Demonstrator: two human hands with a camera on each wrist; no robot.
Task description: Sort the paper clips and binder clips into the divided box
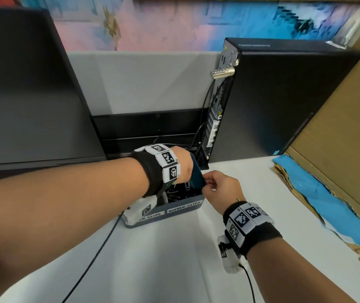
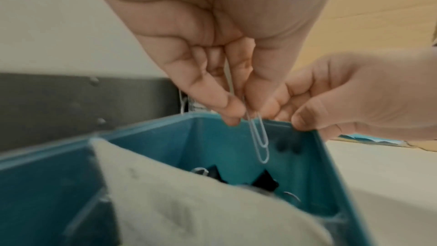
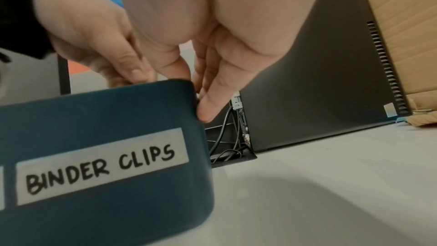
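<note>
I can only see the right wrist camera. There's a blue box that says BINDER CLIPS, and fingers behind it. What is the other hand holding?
Observer: The left hand pinches one silver paper clip by its top end.
Child: Where is the clip hanging?
Observer: Just inside the rim of the box, above black binder clips lying at the bottom.
Child: What does the label next to mine say?
Observer: In the head view the second label ends in "ER CLIPS". Its start is hidden behind the left wrist camera.
</note>
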